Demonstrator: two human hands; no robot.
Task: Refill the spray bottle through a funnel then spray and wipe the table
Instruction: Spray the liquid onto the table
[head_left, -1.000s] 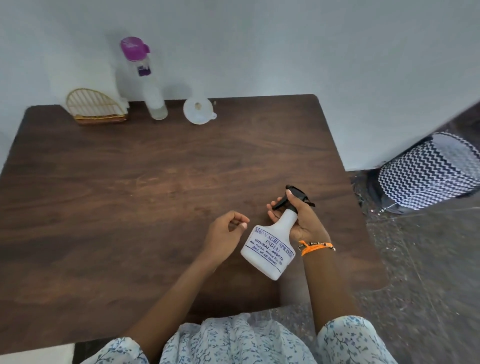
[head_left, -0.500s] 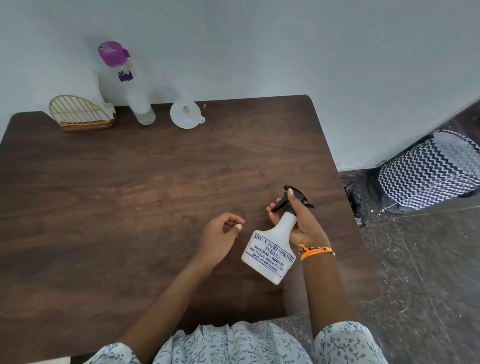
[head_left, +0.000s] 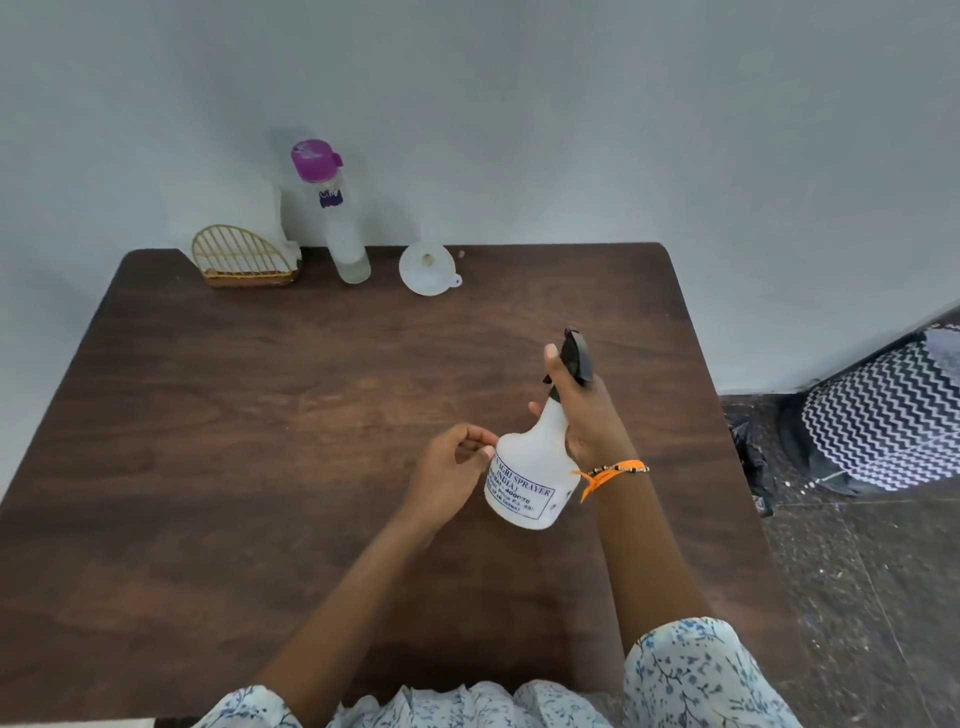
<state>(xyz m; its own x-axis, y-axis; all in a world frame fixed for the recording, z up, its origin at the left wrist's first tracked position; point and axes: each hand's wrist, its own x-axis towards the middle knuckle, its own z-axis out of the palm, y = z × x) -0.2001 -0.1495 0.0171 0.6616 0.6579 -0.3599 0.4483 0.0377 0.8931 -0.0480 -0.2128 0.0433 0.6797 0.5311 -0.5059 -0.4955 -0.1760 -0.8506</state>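
**Dark wood table, pale wall: sprayer head about to come off**

Dark wood table (head_left: 260, 467) pushed against a plain grey-white wall, speckled floor to the right w/ a zigzag-patterned basket (head_left: 883, 415).

Spray bottle (head_left: 530, 467), white w/ blue printed label, is held tilted above the table's near-right part, black trigger head (head_left: 575, 356) pointing up and away. Right hand (head_left: 587, 410) grips neck and head: fingers wrapped round it, thumb up along the black part. Orange thread band on that wrist. Left hand (head_left: 452, 467) is just beside the bottle's shoulder, fingers curled in a loose pinch w/ tips at or touching the white body; can't tell if it actually holds it.

Further out, along the back edge: white funnel (head_left: 427, 270) lying mouth-up, a tall clear bottle w/ purple cap (head_left: 332, 218) to its left, then a gold wire holder (head_left: 241, 257) w/ white cloth or paper behind it. All well apart from the hands.

Step, as I read it: opening the sprayer, i.e. pre-refill. Funnel and refill bottle untouched, nothing sprayed or wiped yet, so task is at the start.

Next move prob. needs the left hand to take firm hold of the body while the right twists the head off, then bottle upright on the table, funnel fetched and seated in the neck. Dip tube may drip when lifted out.
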